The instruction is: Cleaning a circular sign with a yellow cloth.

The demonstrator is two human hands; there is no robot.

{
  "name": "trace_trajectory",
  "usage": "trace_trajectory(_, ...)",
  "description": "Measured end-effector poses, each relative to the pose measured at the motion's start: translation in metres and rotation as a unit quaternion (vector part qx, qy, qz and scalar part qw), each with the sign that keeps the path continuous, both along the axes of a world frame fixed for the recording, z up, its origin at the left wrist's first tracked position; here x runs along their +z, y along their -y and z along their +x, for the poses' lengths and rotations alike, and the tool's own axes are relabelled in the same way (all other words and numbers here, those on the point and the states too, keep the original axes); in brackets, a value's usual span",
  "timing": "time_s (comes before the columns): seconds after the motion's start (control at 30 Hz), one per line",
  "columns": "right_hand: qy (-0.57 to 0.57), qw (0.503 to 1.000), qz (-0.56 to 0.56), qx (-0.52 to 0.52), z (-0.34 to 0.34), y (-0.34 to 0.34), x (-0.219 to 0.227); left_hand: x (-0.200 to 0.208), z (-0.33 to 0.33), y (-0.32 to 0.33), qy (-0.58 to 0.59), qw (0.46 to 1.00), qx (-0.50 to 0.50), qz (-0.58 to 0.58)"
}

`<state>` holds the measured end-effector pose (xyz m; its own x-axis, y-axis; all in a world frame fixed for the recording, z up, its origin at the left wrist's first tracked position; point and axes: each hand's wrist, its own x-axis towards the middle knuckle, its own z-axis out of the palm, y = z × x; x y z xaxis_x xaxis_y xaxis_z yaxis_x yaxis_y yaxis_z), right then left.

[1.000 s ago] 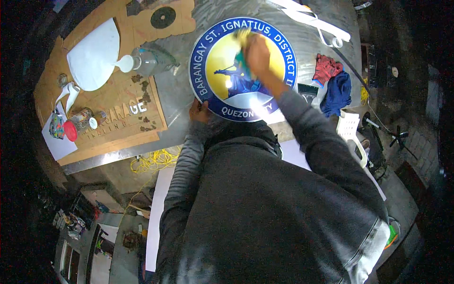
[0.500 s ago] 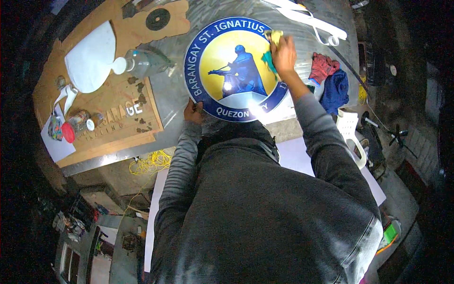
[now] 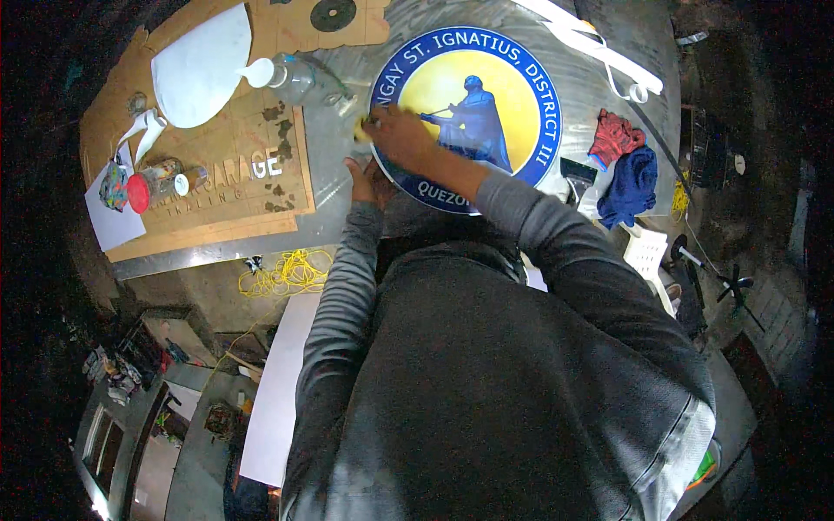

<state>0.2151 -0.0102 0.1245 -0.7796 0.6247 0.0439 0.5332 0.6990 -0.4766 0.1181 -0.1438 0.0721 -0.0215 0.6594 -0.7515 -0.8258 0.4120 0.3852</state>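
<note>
Wiping seems to be the step in hand; the next move probably calls for light, even pressure; left of both hands is a clear plastic bottle (image 3: 298, 80); the left hand (image 3: 371, 184) is at the lower-left rim of the round, glossy, blue-and-yellow sign (image 3: 475, 117), but I cannot tell whether it grips; the right hand (image 3: 403, 139) holds a soft yellow cloth (image 3: 361, 130); the sign lies beneath and rightward of it.

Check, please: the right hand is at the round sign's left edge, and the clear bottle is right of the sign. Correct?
Wrong side: in the head view, the clear bottle is left of the round sign. The right hand is indeed at the sign's left edge.
</note>
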Motion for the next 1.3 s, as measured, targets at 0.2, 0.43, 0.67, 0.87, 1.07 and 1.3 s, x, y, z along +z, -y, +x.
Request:
trace_trajectory(0.2, 0.024, 0.999, 0.002, 0.039, 0.087, 0.096, 0.01, -0.027, -0.016, 0.012, 0.039, 0.998, 0.006, -0.042)
trace_trajectory(0.43, 0.082, 0.978, -0.17, -0.092, 0.233, 0.12, 0.016, -0.007, 0.003, 0.009, -0.203, 0.972, -0.097, 0.064)
trace_trajectory(0.67, 0.061, 0.931, -0.015, -0.36, 0.289, 0.047, 0.008, -0.003, -0.004, 0.009, -0.26, 0.952, -0.161, -0.016)
trace_trajectory(0.87, 0.074, 0.923, 0.043, -0.375, 0.275, -0.073, -0.004, -0.025, -0.009, 0.017, -0.241, 0.962, -0.126, -0.031)
trace_trajectory(1.07, 0.174, 0.893, -0.004, -0.414, 0.278, -0.174, -0.018, -0.008, -0.003, 0.011, -0.241, 0.957, -0.135, -0.086)
trace_trajectory(1.3, 0.251, 0.839, 0.09, -0.475, 0.337, -0.162, -0.011, -0.007, -0.01, 0.026, -0.378, 0.922, -0.075, -0.03)
